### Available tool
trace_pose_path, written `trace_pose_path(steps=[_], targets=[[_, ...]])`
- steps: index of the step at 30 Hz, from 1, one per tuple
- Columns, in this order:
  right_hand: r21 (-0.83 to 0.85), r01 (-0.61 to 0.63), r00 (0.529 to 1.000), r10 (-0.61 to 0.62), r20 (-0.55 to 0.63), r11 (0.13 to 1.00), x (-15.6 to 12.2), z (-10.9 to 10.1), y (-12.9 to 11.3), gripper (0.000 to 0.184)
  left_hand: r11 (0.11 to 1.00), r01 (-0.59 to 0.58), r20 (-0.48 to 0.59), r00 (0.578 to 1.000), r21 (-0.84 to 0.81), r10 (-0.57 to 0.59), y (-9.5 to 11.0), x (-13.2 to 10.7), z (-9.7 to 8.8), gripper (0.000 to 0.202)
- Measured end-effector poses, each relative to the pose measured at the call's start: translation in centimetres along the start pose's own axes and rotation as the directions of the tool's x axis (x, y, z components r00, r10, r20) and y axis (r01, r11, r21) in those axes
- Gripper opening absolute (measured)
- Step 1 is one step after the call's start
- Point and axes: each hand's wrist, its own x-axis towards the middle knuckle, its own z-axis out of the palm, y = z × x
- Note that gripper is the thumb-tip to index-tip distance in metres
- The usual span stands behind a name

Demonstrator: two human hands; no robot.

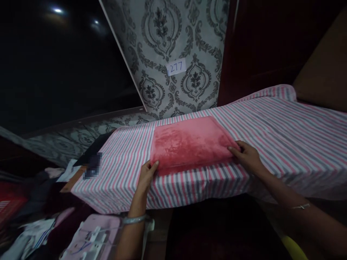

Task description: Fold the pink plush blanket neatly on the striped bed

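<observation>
A folded pink plush cloth [189, 142] lies flat on the striped cover [124, 155], its pile showing darker and lighter patches. My left hand [147, 175] pinches its near left corner between thumb and fingers. At the near right corner, my right hand [246, 156] grips the edge, thumb on top and fingers behind. The cloth's near edge runs between the two hands, close to the front of the covered surface. What kind of item the folded cloth is cannot be told.
A large dark screen [62, 65] stands behind on the left. Patterned wallpaper bears a paper label [176, 66] reading 277. Clothes [35, 231] are piled at lower left beside a pink item [92, 234]. A dark red panel [255, 47] rises at the back right.
</observation>
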Motion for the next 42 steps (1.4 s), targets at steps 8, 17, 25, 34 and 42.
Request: trace_pose_path(steps=[8,17,25,34,42], targets=[[0.039,-0.147,0.988,0.145,0.052,0.988,0.1,-0.5,0.2,0.043,0.985,0.108,-0.009,0.994,0.133,-0.108,-1.1,-0.1,0.3,0.057],[0.165,-0.145,0.988,0.133,0.079,0.976,-0.2,-0.8,-0.3,0.044,0.974,0.02,-0.108,0.994,0.225,0.005,-1.5,0.3,-0.5,0.051],[0.128,-0.118,0.988,0.104,0.116,0.985,-0.1,-1.0,1.5,0.048,0.954,0.069,-0.067,0.996,0.293,-0.051,-1.4,1.0,-1.8,0.051],[-0.273,0.345,0.938,-0.322,0.125,0.898,8.1,3.3,-4.5,0.063,0.621,-0.38,0.114,0.899,0.685,0.423,4.6,7.3,4.5,0.067],[-0.58,0.246,0.952,-0.081,0.295,0.776,12.7,10.2,-8.4,0.06,0.245,-0.186,0.148,0.975,0.951,0.167,5.8,14.0,10.9,0.071]])
